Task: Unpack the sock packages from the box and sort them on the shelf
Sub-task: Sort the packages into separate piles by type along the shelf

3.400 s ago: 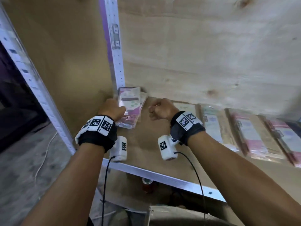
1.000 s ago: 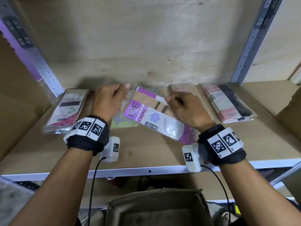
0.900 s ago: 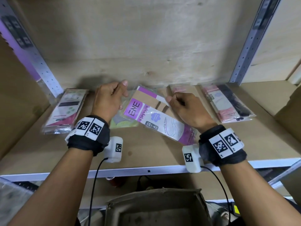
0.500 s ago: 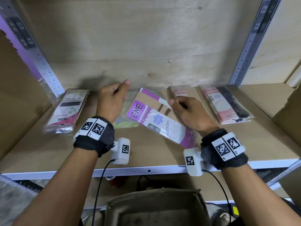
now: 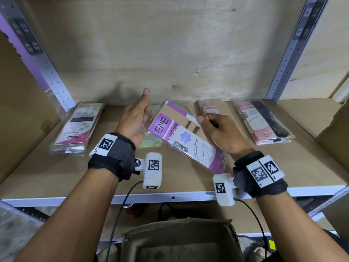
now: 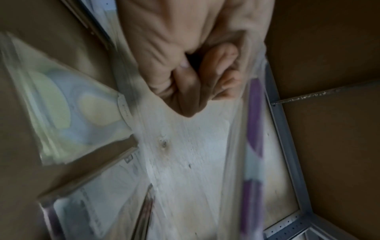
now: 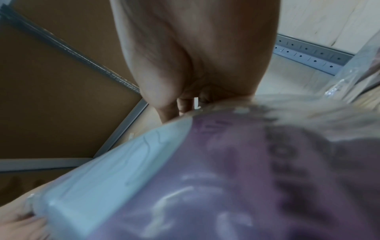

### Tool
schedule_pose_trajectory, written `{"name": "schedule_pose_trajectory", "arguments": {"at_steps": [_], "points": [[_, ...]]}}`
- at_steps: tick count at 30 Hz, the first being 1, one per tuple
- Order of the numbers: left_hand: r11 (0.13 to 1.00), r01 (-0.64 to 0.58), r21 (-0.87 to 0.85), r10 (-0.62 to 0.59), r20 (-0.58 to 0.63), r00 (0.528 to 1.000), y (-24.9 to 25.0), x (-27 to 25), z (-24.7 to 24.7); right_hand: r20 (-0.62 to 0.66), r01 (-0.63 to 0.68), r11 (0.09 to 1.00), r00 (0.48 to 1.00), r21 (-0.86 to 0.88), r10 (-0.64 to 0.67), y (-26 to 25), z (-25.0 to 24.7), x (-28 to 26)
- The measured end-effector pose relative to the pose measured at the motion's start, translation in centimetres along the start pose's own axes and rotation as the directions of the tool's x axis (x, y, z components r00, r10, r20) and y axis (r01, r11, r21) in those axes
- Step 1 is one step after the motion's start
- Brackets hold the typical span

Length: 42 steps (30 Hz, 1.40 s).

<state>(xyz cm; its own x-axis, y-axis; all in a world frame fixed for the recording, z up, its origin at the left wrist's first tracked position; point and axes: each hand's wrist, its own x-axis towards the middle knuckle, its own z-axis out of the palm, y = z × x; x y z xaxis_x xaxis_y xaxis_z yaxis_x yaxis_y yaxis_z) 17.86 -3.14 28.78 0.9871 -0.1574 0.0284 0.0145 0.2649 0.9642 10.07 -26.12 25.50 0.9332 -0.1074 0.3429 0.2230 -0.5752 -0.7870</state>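
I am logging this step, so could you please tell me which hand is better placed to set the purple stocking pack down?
Probably the right hand: it already pinches the purple stocking pack, while the left hand looks off it.

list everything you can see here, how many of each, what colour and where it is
purple ENE stocking package: one, purple and white, tilted at mid shelf, held by the right hand.
green package: one, pale green, lying flat under the purple one.
pink-and-white packages: one stack, left end of the shelf.
pink package: one, at the back, behind the right hand.
pink-and-black package: one, right part of the shelf.
shelf: one, brown board with a white front rail.
uprights: two, grey perforated metal, back corners.
cardboard box: one, brown, below the shelf.
wrist cameras: two, white.
left hand: at the purple package's left edge.
right hand: gripping the purple package.
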Motion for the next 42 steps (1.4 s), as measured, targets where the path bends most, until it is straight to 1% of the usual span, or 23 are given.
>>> {"name": "schedule_pose_trajectory", "arguments": {"at_steps": [5,8,10,14,16,18,20,22,27,29,31,33,34,35,37,38,39,40,42], "points": [[0.987,0.115,-0.11,-0.115,0.009,0.993,0.0,-0.2,0.7,0.013,-0.032,0.999,0.999,0.024,0.032,0.3,0.1,0.0],[0.967,0.179,-0.179,-0.17,0.062,0.983,0.0,-0.3,1.0,0.015,-0.036,0.999,0.999,0.029,0.036,0.4,0.1,0.0],[0.957,0.223,-0.185,-0.204,0.115,0.972,0.1,-0.4,1.1,0.009,-0.044,0.999,0.999,0.033,0.043,0.6,0.2,0.0],[0.945,0.276,-0.178,-0.249,0.16,0.955,0.5,-0.8,1.4,0.013,-0.052,0.998,0.999,0.037,0.052,0.9,0.1,-0.1],[0.944,0.291,-0.153,-0.266,0.163,0.95,0.7,-1.0,1.6,0.013,-0.047,0.999,0.999,0.018,0.046,1.0,0.1,0.0],[0.941,0.304,-0.149,-0.284,0.139,0.949,0.9,-1.3,1.7,0.016,-0.047,0.999,0.999,0.013,0.047,1.0,0.1,-0.1],[0.946,0.281,-0.159,-0.266,0.114,0.957,1.2,-1.4,1.8,0.018,-0.052,0.998,0.998,0.018,0.052,1.0,0.1,-0.1],[0.96,0.247,-0.135,-0.234,0.108,0.966,1.2,-1.5,1.9,0.022,-0.061,0.998,0.998,0.028,0.06,1.0,0.2,-0.1],[0.964,0.248,-0.092,-0.242,0.075,0.967,0.6,-1.4,2.6,0.047,-0.078,0.996,0.996,0.05,0.076,1.0,0.4,-0.2],[0.964,0.244,-0.105,-0.235,0.089,0.968,0.6,-1.3,2.6,0.053,-0.082,0.995,0.995,0.064,0.079,1.0,0.4,-0.2],[0.961,0.241,-0.133,-0.223,0.138,0.965,0.8,-1.2,2.3,0.052,-0.083,0.994,0.995,0.073,0.079,1.1,0.3,-0.2],[0.944,0.28,-0.173,-0.242,0.209,0.947,0.9,-1.1,2.0,0.051,-0.081,0.995,0.996,0.063,0.078,1.1,0.3,-0.2],[0.941,0.294,-0.167,-0.257,0.211,0.943,0.8,-1.0,1.9,0.05,-0.084,0.995,0.995,0.058,0.082,1.2,0.3,-0.2],[0.952,0.276,-0.129,-0.252,0.173,0.952,0.5,-0.8,1.8,0.048,-0.092,0.994,0.995,0.058,0.09,1.4,0.2,-0.2],[0.982,0.19,0.015,-0.19,0.034,0.981,-0.2,0.1,1.4,0.05,-0.115,0.991,0.992,0.07,0.111,1.5,-0.1,-0.3],[0.985,0.159,0.062,-0.158,-0.028,0.987,-0.5,0.5,1.1,0.055,-0.12,0.989,0.992,0.085,0.116,1.6,-0.3,-0.3],[0.987,0.146,0.065,-0.141,-0.069,0.988,-0.5,0.9,0.8,0.059,-0.12,0.987,0.992,0.109,0.114,1.6,-0.5,-0.4],[0.988,0.147,0.037,-0.144,-0.087,0.986,-0.5,1.3,0.4,0.06,-0.122,0.983,0.992,0.14,0.114,1.6,-0.7,-0.4],[0.985,0.174,0.013,-0.173,-0.068,0.983,-0.4,1.8,-0.6,0.035,-0.151,0.966,0.989,0.211,0.146,1.7,-1.2,-0.2]]}}
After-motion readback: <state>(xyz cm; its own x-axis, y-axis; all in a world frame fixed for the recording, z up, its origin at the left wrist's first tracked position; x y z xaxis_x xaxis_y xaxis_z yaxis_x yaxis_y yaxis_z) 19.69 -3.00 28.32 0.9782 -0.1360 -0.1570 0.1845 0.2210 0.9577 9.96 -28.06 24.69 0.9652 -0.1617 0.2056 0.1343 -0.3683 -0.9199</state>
